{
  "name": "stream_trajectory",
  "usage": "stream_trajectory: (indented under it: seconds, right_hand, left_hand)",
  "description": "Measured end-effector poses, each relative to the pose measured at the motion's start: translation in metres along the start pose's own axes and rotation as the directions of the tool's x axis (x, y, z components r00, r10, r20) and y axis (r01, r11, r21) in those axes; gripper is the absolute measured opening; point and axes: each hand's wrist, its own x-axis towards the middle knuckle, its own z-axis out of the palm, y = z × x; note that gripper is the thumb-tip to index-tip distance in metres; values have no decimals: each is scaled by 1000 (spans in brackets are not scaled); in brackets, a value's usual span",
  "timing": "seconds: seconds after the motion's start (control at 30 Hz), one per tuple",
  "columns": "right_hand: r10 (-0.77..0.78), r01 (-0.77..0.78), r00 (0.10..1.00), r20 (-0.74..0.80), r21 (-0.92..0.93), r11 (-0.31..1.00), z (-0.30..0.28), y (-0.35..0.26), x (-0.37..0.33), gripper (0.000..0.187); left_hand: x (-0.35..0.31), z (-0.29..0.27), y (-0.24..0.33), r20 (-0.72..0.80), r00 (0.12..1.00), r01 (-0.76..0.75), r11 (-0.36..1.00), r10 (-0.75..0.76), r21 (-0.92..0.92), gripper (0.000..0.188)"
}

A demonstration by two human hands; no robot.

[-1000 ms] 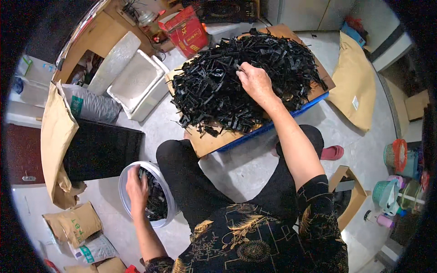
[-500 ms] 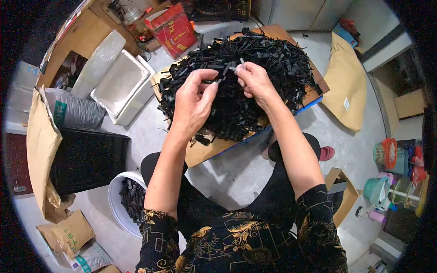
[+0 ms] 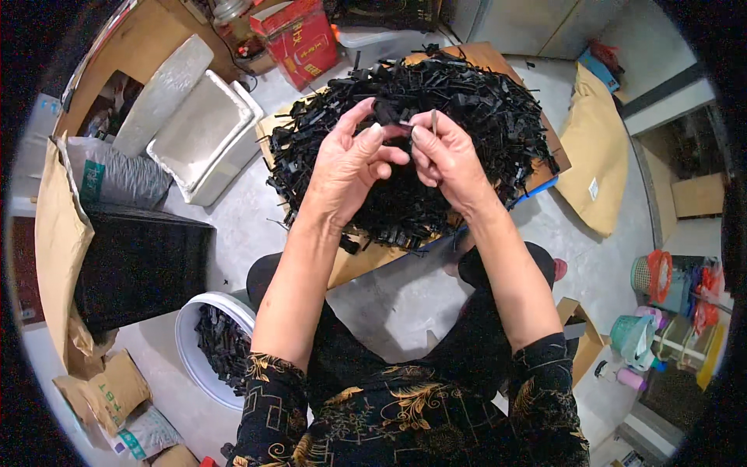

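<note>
A large heap of black plastic pieces (image 3: 482, 117) covers a low board (image 3: 551, 137) in front of me. Above its middle my two hands nearly meet. My left hand (image 3: 346, 167) has thumb and forefinger curved round a small black plastic piece (image 3: 387, 113), which blends into the heap behind. My right hand (image 3: 450, 163) is closed in a pinch beside it, its thumb tip close to the piece. From between its fingers a thin grey tool (image 3: 434, 119) sticks up; most of it is hidden, so its kind is unclear.
By my left leg stands a white bucket (image 3: 187, 331) part filled with black pieces. Farther left are a black bin (image 3: 144, 265), a white foam box (image 3: 204, 132) and a red carton (image 3: 299, 47). A tan sack (image 3: 595, 148) lies right of the board.
Both hands have come a little nearer to me and rightward. The left thumb and forefinger are wider apart. The piece at the fingertips is now a darker bunch. The view has shifted slightly.
</note>
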Motion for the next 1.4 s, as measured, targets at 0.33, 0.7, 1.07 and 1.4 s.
stream_trajectory:
  seconds: [0.33,0.7,1.07,1.4]
  right_hand:
    - [-10,20,997,82,-113,993,7,7,-10,10]
    - [-212,206,976,46,-497,843,5,18,-11,24]
    - [-63,78,997,46,-453,888,21,9,-14,37]
    - [-3,9,1000,15,-369,929,29,10,-8,30]
  left_hand:
    - [-1,-6,-6,50,998,52,918,-36,-393,48]
    - [-12,3,-1,-117,993,17,999,-13,39,39]
    - [-17,8,-5,-147,968,-99,851,201,516,33]
    - [-14,1,-16,-142,940,-180,801,311,570,29]
